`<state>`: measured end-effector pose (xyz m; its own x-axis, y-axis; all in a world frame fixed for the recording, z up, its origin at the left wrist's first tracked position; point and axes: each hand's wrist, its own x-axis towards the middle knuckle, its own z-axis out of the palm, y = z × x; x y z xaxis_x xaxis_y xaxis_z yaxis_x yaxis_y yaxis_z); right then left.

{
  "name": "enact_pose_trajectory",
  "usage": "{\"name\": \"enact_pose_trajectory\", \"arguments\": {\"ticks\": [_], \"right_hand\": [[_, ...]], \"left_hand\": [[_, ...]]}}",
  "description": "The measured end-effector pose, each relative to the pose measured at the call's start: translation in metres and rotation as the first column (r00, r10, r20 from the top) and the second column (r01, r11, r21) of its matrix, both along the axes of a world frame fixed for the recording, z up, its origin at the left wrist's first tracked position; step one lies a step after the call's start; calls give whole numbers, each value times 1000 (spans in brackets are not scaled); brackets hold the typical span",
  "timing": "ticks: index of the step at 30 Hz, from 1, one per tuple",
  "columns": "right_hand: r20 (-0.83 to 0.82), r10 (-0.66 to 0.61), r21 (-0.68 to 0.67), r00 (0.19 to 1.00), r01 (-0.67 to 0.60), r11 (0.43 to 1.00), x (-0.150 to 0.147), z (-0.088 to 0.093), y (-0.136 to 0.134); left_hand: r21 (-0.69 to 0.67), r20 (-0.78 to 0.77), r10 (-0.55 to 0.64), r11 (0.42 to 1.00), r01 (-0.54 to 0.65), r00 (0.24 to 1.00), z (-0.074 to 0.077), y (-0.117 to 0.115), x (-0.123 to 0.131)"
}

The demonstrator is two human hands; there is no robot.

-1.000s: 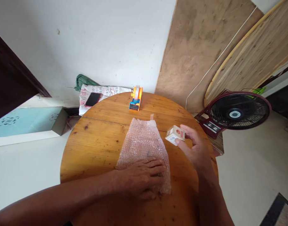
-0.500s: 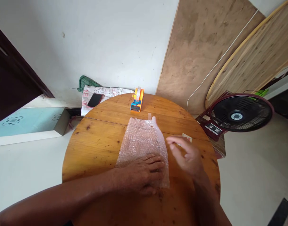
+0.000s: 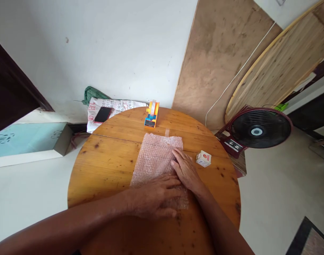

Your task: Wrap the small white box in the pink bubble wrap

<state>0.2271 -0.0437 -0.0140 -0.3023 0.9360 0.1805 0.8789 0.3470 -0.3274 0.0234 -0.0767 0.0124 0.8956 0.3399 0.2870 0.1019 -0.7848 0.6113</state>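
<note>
A sheet of bubble wrap [image 3: 156, 156] lies flat in the middle of a round wooden table [image 3: 106, 166]. My left hand [image 3: 156, 198] lies open, palm down, on the sheet's near end. My right hand [image 3: 184, 168] lies open and flat on the sheet's right edge, fingers pointing away from me. A small white and red box [image 3: 203, 158] stands on the table just right of my right hand, apart from it. A short strip of tape [image 3: 167, 132] sticks out from the sheet's far edge.
An orange and blue tape dispenser [image 3: 152, 113] stands at the table's far edge. A dark phone [image 3: 103, 114] lies on a printed sack [image 3: 119, 105] beyond the table. A floor fan [image 3: 259, 128] stands to the right. Wooden boards [image 3: 225, 53] lean on the wall.
My right hand set the small box down on the table at the right, then moved left and flattened onto the bubble wrap's right edge. My left hand stayed on the sheet.
</note>
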Motion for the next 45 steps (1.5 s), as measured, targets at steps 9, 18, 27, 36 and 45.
{"name": "enact_pose_trajectory", "arguments": {"ticks": [9, 18, 27, 36, 45], "right_hand": [[33, 18, 24, 999, -19, 1000, -3, 0, -2], [33, 23, 14, 999, -23, 1000, 2, 3, -1], [135, -39, 15, 990, 38, 999, 6, 4, 0], [150, -58, 40, 987, 52, 998, 9, 0, 2], [148, -45, 57, 988, 37, 998, 10, 0, 2]], "left_hand": [[131, 18, 544, 830, -542, 839, -22, 30, -10], [302, -247, 689, 723, -621, 682, -22, 44, -23], [356, -219, 731, 677, -644, 647, -24, 45, -24], [379, -189, 761, 640, -669, 621, -19, 40, -21], [282, -212, 369, 910, -305, 905, -24, 29, -14]]}}
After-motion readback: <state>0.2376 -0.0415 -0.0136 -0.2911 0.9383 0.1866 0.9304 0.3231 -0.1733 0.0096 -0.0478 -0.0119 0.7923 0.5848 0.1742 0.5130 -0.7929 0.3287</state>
